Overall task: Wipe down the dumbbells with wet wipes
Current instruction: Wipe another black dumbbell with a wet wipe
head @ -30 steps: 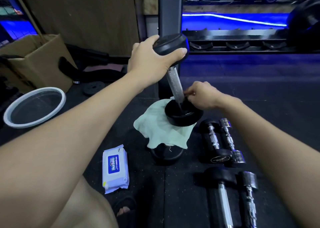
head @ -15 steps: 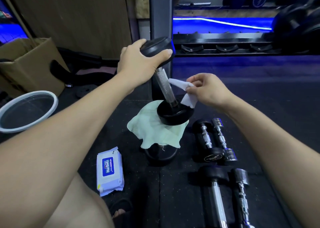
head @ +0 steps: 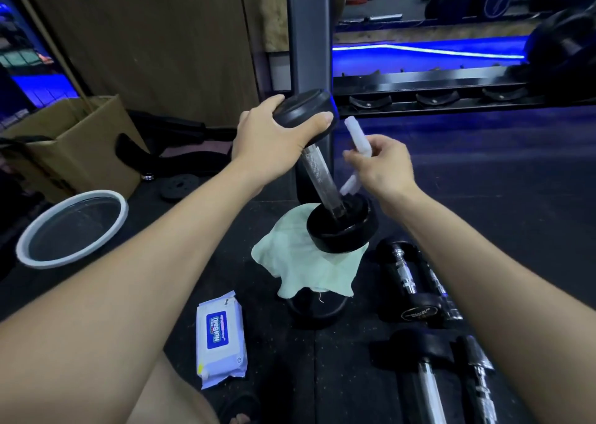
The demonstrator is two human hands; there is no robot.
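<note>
A black dumbbell (head: pixel 322 172) with a knurled steel handle stands tilted, its lower head resting on a pale green cloth (head: pixel 300 262). The cloth is draped over another black weight (head: pixel 314 307) on the floor. My left hand (head: pixel 274 139) grips the dumbbell's upper head from above. My right hand (head: pixel 380 165) pinches a white wet wipe (head: pixel 354 139), rolled long, held just right of the handle and apart from it. A pack of wet wipes (head: pixel 221 336) lies on the floor at lower left.
Several smaller dumbbells (head: pixel 416 281) lie on the black rubber floor at right. A round basin (head: pixel 72 226) and a cardboard box (head: pixel 74 146) sit at left. A grey post (head: pixel 309 36) and a dumbbell rack (head: pixel 435 91) stand behind. My sandalled foot (head: pixel 238 410) is at the bottom.
My right hand has lifted the wipe from the lower head of the dumbbell up beside the handle, and the wipe now hangs stretched long. My left hand keeps its grip on the top head.
</note>
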